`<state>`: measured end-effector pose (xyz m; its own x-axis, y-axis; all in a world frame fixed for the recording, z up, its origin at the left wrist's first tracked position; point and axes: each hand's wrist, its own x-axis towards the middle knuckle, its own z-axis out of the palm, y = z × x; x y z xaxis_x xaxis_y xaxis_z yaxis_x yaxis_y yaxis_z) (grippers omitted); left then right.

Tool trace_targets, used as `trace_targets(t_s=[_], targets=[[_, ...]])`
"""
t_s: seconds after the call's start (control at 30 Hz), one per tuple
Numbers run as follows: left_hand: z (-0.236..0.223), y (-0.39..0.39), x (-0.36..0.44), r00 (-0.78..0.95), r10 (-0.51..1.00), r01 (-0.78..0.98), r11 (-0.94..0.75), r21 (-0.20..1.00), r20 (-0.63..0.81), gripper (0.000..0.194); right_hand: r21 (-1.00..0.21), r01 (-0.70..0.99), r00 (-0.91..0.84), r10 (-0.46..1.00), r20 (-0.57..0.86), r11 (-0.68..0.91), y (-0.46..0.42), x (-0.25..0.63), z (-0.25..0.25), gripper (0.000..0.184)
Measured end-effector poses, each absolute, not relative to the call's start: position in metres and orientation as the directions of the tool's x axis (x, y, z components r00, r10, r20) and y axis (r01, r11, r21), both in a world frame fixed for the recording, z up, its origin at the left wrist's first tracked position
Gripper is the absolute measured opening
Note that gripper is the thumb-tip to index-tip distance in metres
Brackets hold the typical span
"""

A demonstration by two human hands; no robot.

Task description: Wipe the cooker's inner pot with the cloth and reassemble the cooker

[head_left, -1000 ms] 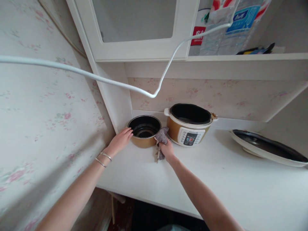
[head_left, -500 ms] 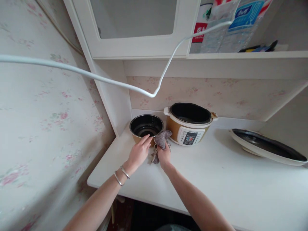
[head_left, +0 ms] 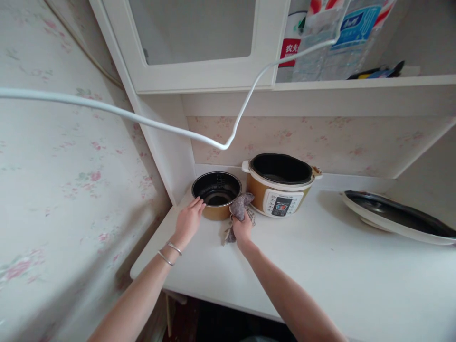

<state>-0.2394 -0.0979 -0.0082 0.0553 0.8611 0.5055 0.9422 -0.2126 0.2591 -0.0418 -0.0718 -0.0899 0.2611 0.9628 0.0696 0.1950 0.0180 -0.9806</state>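
Inner pot [head_left: 216, 194] touched by spread fingers of left hand [head_left: 188, 221]; rag [head_left: 239, 209] clenched in right hand [head_left: 242, 229]. Pot possibly knocked against cooker [head_left: 280, 185] if pushed.

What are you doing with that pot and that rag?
A person stands at a white counter. Their left hand rests against the side of a round gold pot with a black inside, which sits out on the counter. Their right hand grips a crumpled grey cloth pressed against the pot's other side. Beside it is a gold and white electric cooker, open on top. A dark round lid lies further right.
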Motion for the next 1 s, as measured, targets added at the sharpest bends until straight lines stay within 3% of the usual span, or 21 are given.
trace_targets(t_s=[0.2, 0.3, 0.37, 0.47, 0.53, 0.63, 0.73, 0.83, 0.9, 1.0], targets=[[-0.014, -0.132, -0.184, 0.210, 0.835, 0.902, -0.366, 0.229, 0.508, 0.039, -0.997, 0.079, 0.241, 0.970, 0.015, -0.004, -0.104, -0.056, -0.083, 0.058], [-0.006, -0.133, -0.175, 0.264, 0.833, 0.835, -0.450, 0.318, 0.485, 0.038, -0.998, 0.029, 0.203, 0.977, 0.058, 0.053, -0.108, -0.052, -0.074, 0.054], [0.003, -0.127, -0.180, 0.199, 0.854, 0.786, -0.432, 0.443, 0.481, 0.035, -0.999, 0.014, 0.196, 0.979, 0.051, 0.049, -0.107, -0.042, -0.067, 0.048], [0.016, -0.113, -0.206, -0.074, 0.910, 0.667, -0.259, 0.699, 0.407, 0.033, -0.999, -0.044, 0.147, 0.988, -0.037, -0.031, -0.105, -0.018, -0.056, 0.040], [0.020, -0.102, -0.228, -0.311, 0.907, 0.523, -0.084, 0.848, 0.282, 0.038, -0.985, -0.138, 0.100, 0.988, -0.116, -0.102, -0.106, 0.004, -0.049, 0.039], [0.021, -0.089, -0.253, -0.542, 0.840, 0.266, 0.145, 0.953, 0.024, 0.052, -0.926, -0.302, 0.019, 0.970, -0.242, -0.225, -0.112, 0.042, -0.037, 0.039], [0.020, -0.084, -0.258, -0.482, 0.835, 0.003, 0.304, 0.953, -0.265, 0.062, -0.829, -0.386, -0.177, 0.915, -0.363, -0.404, -0.122, 0.083, -0.025, 0.031], [0.018, -0.079, -0.250, -0.385, 0.833, -0.162, 0.364, 0.917, -0.398, 0.067, -0.711, -0.359, -0.369, 0.792, -0.487, -0.605, -0.135, 0.124, -0.023, 0.026], [0.017, -0.073, -0.245, -0.373, 0.834, -0.210, 0.352, 0.912, -0.407, 0.065, -0.679, -0.327, -0.376, 0.749, -0.545, -0.657, -0.144, 0.149, -0.030, 0.026], [0.014, -0.060, -0.240, -0.350, 0.846, -0.245, 0.331, 0.911, -0.402, 0.048, -0.760, -0.289, -0.216, 0.813, -0.541, -0.582, -0.153, 0.182, -0.045, 0.033]])
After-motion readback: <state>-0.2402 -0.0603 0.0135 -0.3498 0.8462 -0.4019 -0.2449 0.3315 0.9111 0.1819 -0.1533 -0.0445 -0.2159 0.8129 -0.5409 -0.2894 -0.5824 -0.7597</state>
